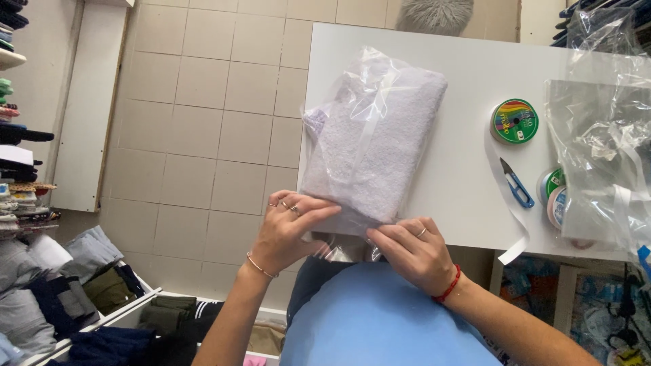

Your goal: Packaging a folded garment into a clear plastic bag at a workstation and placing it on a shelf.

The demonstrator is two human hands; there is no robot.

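Observation:
A folded white towel (380,142) sits inside a clear plastic bag, tied lengthwise with a white ribbon (369,129), on the left part of a white table (468,183). My left hand (288,227) presses on the bag's near left corner, fingers flat, rings on them. At the bag's near right corner my right hand (410,251) pinches the loose clear plastic flap (339,247) that hangs over the table's front edge.
A rainbow-labelled ribbon spool (515,120), blue thread snips (517,184), more spools (555,193) and a heap of clear bags (600,149) lie at the right. White ribbon (515,224) trails off the edge. Shelves of folded clothes (41,271) stand at the left over a tiled floor.

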